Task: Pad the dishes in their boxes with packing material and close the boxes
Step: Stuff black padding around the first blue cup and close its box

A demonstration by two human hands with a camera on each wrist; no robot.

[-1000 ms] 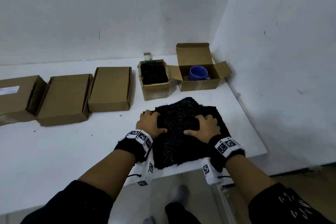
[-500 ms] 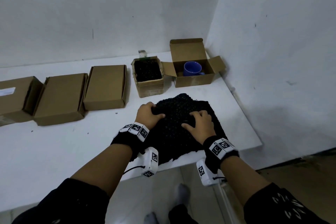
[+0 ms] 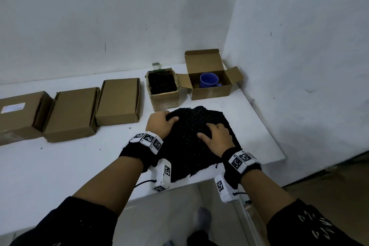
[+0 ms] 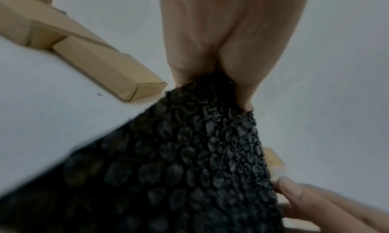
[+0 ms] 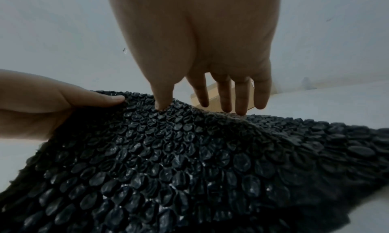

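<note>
A black bubble wrap sheet (image 3: pixel 191 146) lies humped on the white table (image 3: pixel 60 166), near its front edge. My left hand (image 3: pixel 161 124) pinches the sheet's left far edge between thumb and fingers, seen close in the left wrist view (image 4: pixel 214 73). On top of the sheet, further right, my right hand (image 3: pixel 217 136) rests with straight fingers (image 5: pixel 242 95) and the thumb pressing into it. Behind stands an open cardboard box (image 3: pixel 209 92) with a blue mug (image 3: pixel 208 80) inside. Left of it, a smaller open box (image 3: pixel 165 100) is filled to the top with black wrap.
Three closed cardboard boxes (image 3: pixel 118 101) (image 3: pixel 70 114) (image 3: pixel 18 114) sit in a row to the left. A wall bounds the table on the right and another at the back. The table's front edge runs just under my wrists, with floor below.
Both hands have slid forward over the sheet and bunched its far part into a hump. The boxes have not moved.
</note>
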